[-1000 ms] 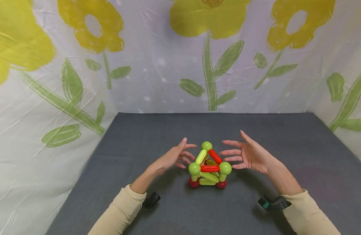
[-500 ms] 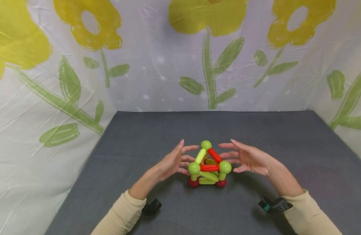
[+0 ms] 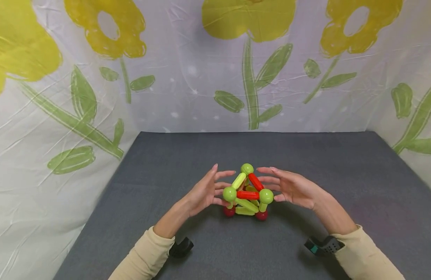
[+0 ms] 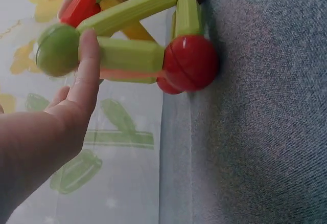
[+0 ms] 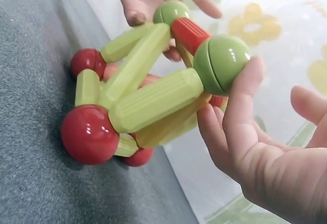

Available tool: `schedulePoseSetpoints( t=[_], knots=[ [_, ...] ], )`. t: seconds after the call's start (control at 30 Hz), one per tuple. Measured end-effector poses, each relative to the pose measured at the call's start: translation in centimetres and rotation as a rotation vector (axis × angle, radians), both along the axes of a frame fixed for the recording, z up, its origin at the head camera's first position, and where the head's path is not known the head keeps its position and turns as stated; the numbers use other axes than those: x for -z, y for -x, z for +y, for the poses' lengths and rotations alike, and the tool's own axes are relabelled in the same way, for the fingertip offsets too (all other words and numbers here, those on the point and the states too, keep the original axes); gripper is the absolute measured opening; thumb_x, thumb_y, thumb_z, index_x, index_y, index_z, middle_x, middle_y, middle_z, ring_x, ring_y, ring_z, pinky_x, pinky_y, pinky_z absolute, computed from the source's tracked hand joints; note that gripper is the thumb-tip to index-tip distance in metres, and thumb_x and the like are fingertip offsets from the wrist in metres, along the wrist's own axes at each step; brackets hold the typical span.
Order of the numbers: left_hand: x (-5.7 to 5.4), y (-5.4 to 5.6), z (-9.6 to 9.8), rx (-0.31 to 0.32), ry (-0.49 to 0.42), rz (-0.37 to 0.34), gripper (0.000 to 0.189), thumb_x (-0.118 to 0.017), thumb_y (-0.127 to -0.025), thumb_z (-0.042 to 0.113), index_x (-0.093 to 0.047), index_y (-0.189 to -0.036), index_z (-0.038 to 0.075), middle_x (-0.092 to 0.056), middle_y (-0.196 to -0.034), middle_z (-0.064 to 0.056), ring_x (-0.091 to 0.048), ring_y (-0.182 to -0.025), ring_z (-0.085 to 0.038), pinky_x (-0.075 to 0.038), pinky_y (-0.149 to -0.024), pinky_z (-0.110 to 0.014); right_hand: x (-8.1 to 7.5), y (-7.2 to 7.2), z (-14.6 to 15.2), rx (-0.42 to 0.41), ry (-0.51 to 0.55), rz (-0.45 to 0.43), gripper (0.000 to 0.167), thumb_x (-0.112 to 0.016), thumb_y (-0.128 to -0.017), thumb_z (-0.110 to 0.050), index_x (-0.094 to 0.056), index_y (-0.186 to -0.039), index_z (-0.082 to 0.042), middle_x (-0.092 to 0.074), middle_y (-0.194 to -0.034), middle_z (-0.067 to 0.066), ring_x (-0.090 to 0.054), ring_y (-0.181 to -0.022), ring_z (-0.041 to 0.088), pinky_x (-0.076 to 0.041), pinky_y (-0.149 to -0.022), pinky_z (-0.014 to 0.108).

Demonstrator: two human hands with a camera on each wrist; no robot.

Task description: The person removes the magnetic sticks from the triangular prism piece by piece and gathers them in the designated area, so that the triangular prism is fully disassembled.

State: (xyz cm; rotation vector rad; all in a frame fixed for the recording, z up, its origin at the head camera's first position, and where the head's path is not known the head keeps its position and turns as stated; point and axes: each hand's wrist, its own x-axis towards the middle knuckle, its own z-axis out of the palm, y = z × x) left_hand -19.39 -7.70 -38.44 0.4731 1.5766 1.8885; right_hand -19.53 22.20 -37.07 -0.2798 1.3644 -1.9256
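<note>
A frame of magnetic sticks and balls (image 3: 248,195) stands in the middle of the dark mat, between both hands. Three green balls form its top, joined by red and light green sticks; red balls (image 4: 191,63) sit at its base. My left hand (image 3: 205,191) is at its left side, a fingertip resting against an upright light green stick (image 4: 130,54) just below a green ball. From the right, my right hand (image 3: 295,188) touches the near right green ball (image 5: 222,64) with a fingertip, other fingers reaching behind the frame. Both hands have loosely extended fingers, thumbs up.
The dark grey mat (image 3: 215,249) covers the table. White cloth (image 3: 187,77) with painted yellow flowers hangs at the back and sides. Each wrist wears a black camera (image 3: 181,247) near a beige sleeve.
The right hand has moved left to the frame, and the left hand has come in from its side. The frame has shifted slightly away and left, turning a little.
</note>
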Motion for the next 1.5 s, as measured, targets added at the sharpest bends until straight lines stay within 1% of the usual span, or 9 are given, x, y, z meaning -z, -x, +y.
schedulePoseSetpoints(
  t=[0.2, 0.33, 0.53, 0.7, 0.83, 0.97, 1.13, 1.3, 1.5],
  knots=[
    [0.2, 0.8, 0.0, -0.077, 0.001, 0.014, 0.066, -0.024, -0.102, 0.053, -0.029, -0.148, 0.006, -0.042, -0.138, -0.025, -0.047, -0.122, -0.037, -0.047, -0.093, -0.049, 0.0, 1.4, -0.9, 0.015, -0.059, 0.070, 0.057, -0.035, -0.105, -0.033, -0.017, -0.152, -0.008, -0.031, -0.148, 0.013, -0.037, -0.129, 0.020, -0.048, -0.074, 0.025],
    [0.3, 1.3, -0.2, -0.124, -0.008, 0.040, 0.066, -0.025, -0.102, 0.052, -0.030, -0.147, 0.004, -0.040, -0.140, -0.025, -0.047, -0.122, -0.036, -0.046, -0.094, -0.048, 0.0, 2.5, -1.7, 0.033, -0.085, 0.097, 0.060, -0.036, -0.105, -0.034, -0.014, -0.153, -0.006, -0.025, -0.151, 0.018, -0.036, -0.129, 0.022, -0.044, -0.079, 0.028],
    [0.7, 1.8, -0.4, -0.174, -0.011, 0.081, 0.064, -0.026, -0.103, 0.050, -0.030, -0.147, 0.004, -0.042, -0.138, -0.026, -0.050, -0.120, -0.032, -0.047, -0.091, -0.042, 0.0, 3.4, -2.5, 0.097, -0.060, 0.098, 0.058, -0.036, -0.105, -0.032, -0.015, -0.152, -0.005, -0.034, -0.145, 0.013, -0.047, -0.118, 0.018, -0.042, -0.083, 0.028],
    [0.7, 1.6, -0.4, -0.215, 0.075, 0.151, 0.058, -0.034, -0.103, 0.044, -0.035, -0.146, 0.005, -0.047, -0.135, -0.023, -0.052, -0.116, -0.029, -0.048, -0.085, -0.038, 0.4, 3.6, -2.6, 0.111, -0.098, 0.132, 0.058, -0.039, -0.105, -0.031, -0.017, -0.152, -0.005, -0.035, -0.145, 0.013, -0.049, -0.116, 0.018, -0.039, -0.093, 0.035],
    [0.7, 1.5, -0.4, -0.231, 0.133, 0.191, 0.050, -0.040, -0.103, 0.035, -0.039, -0.144, 0.006, -0.047, -0.133, -0.019, -0.052, -0.115, -0.029, -0.049, -0.087, -0.041, 0.7, 3.8, -2.3, 0.130, -0.158, 0.164, 0.058, -0.044, -0.103, -0.028, -0.022, -0.150, -0.002, -0.047, -0.135, 0.010, -0.054, -0.114, 0.018, -0.036, -0.102, 0.044],
    [1.0, 1.5, -0.7, -0.251, 0.156, 0.191, 0.050, -0.040, -0.103, 0.036, -0.041, -0.143, 0.007, -0.049, -0.133, -0.017, -0.053, -0.116, -0.029, -0.048, -0.091, -0.044, 1.0, 3.9, -1.9, 0.145, -0.196, 0.161, 0.051, -0.050, -0.101, -0.024, -0.033, -0.142, 0.000, -0.055, -0.123, 0.004, -0.059, -0.103, 0.017, -0.043, -0.096, 0.041],
    [1.3, 1.3, -0.8, -0.280, 0.178, 0.209, 0.050, -0.048, -0.100, 0.037, -0.045, -0.141, 0.007, -0.052, -0.132, -0.015, -0.054, -0.115, -0.027, -0.044, -0.096, -0.048, 1.2, 3.9, -1.8, 0.124, -0.235, 0.188, 0.043, -0.055, -0.099, -0.020, -0.042, -0.134, 0.000, -0.053, -0.122, 0.005, -0.058, -0.098, 0.019, -0.047, -0.093, 0.044],
    [1.7, 0.9, -0.7, -0.258, 0.199, 0.303, 0.049, -0.062, -0.095, 0.018, -0.047, -0.140, 0.008, -0.054, -0.131, -0.014, -0.055, -0.114, -0.025, -0.045, -0.095, -0.048, 1.1, 3.6, -1.7, 0.110, -0.276, 0.243, 0.047, -0.060, -0.096, -0.015, -0.040, -0.134, 0.004, -0.051, -0.125, 0.007, -0.056, -0.101, 0.021, -0.047, -0.092, 0.046],
    [1.8, 0.7, -0.3, -0.273, 0.240, 0.402, 0.057, -0.068, -0.089, 0.007, -0.045, -0.141, 0.007, -0.052, -0.134, -0.015, -0.056, -0.113, -0.026, -0.052, -0.085, -0.034, 1.0, 3.4, -1.7, 0.101, -0.267, 0.275, 0.040, -0.065, -0.092, -0.010, -0.049, -0.127, -0.001, -0.049, -0.123, 0.012, -0.056, -0.101, 0.022, -0.051, -0.085, 0.037]
  ],
)
